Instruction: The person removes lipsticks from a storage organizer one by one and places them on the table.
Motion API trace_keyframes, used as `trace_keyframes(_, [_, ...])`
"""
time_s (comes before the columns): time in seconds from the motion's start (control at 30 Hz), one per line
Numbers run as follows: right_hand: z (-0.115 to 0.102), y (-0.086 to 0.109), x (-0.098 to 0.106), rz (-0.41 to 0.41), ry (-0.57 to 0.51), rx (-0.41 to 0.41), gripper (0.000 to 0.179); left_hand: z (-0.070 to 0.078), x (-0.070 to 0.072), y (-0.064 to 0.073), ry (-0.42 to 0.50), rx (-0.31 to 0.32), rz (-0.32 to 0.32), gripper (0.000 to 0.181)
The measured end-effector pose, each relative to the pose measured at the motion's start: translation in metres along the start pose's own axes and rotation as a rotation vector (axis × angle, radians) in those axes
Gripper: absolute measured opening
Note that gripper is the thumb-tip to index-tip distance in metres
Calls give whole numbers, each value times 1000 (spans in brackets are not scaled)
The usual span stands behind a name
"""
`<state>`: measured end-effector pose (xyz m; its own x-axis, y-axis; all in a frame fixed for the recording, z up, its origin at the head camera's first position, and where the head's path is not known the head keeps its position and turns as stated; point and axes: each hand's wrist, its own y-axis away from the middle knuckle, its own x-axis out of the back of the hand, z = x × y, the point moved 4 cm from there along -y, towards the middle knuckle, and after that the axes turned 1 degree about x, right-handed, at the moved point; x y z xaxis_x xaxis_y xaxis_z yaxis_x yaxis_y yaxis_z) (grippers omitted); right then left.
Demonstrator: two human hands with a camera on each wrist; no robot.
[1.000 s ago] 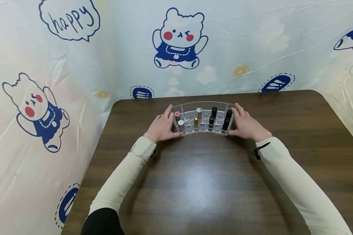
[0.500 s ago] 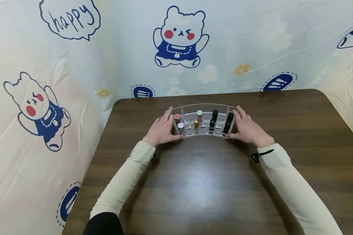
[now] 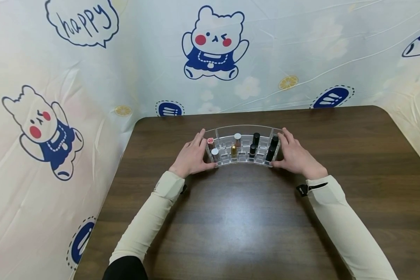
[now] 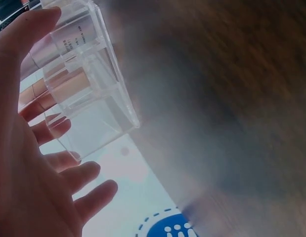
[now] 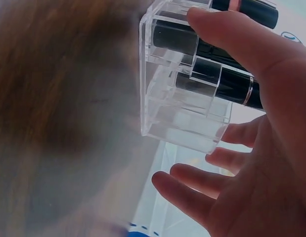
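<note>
A clear curved acrylic lipstick organizer (image 3: pixel 244 161) stands near the back of the brown table, with cosmetic tubes in several of its slots. My left hand (image 3: pixel 191 156) grips its left end, thumb at the front corner and fingers along the side. Near that hand are a pink-topped tube (image 3: pixel 210 142) and a white-capped tube (image 3: pixel 215 153). The right hand (image 3: pixel 298 156) holds the other end the same way, beside black tubes (image 5: pixel 232 89). A gold tube (image 3: pixel 233 151) sits in the front row. In both wrist views some fingertips reach past the organizer's wall.
The wooden table (image 3: pixel 238 225) runs from the organizer toward me. Behind it and at the sides hangs a pale cloth (image 3: pixel 259 42) printed with cartoon bears. Cream sleeves (image 3: pixel 148 214) cover both arms.
The organizer has slid a short way toward me, with both hands keeping hold of its ends. The tubes stay in their slots. The head view has shifted slightly.
</note>
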<state>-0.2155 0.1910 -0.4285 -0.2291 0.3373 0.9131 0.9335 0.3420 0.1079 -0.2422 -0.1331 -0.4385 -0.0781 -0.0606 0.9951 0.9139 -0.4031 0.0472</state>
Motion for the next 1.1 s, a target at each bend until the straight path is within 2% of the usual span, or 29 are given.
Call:
trace_keyframes(0.53, [3, 2, -4, 20, -76, -7, 103, 2, -1, 3, 60, 28, 2, 95])
trace_keyframes(0.8, [4, 1, -4, 33, -115, 4, 103, 0, 1, 3, 188, 46, -19, 105])
trace_keyframes(0.93, [4, 2, -2, 22, -209, 6, 104, -2, 0, 3, 270, 48, -31, 113])
trace_keyframes(1.1, [5, 6, 3, 33, -301, 17, 102, -1, -1, 5, 350, 39, -48, 115])
